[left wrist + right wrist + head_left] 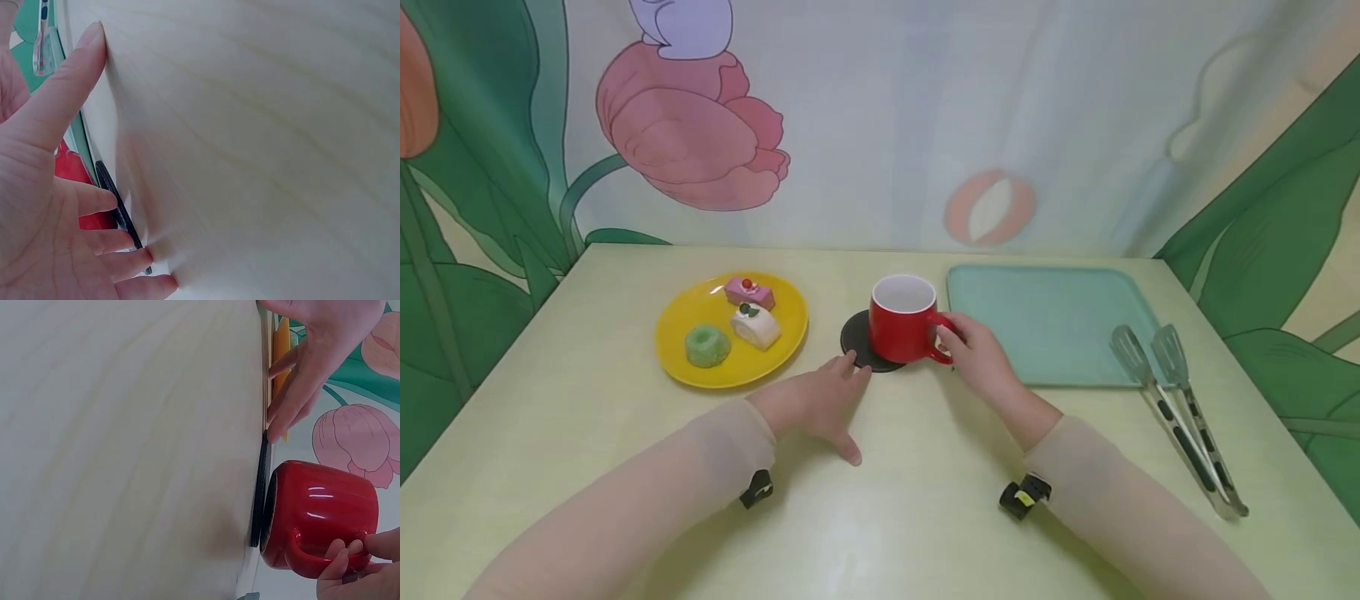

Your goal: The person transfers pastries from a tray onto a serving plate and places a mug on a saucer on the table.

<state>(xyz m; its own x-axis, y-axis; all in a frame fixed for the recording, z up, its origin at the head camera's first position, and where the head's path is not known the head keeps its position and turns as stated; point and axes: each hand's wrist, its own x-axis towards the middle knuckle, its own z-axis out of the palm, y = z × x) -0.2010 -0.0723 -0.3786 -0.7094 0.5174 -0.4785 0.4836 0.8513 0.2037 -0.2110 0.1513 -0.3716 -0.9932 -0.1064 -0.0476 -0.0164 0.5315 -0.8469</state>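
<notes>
A red mug (897,335) with a white inside stands upright over the right part of a round black coaster (854,335) at the table's middle. My right hand (983,360) grips the mug's handle from the right. In the right wrist view the mug's base is right by the coaster (258,500); whether it fully rests there I cannot tell. My left hand (820,402) lies with spread, fairly straight fingers at the coaster's near left edge, fingertips touching it. Its thumb points away from the coaster, towards the table's near side.
Left of the coaster is a yellow plate (673,367) with a green ring-shaped cake (707,346), a cream roll (756,326) and a pink cake slice (749,292). A mint-green tray (1037,321) lies at the right, with metal tongs (1183,417) across its corner. A printed curtain (865,125) hangs behind.
</notes>
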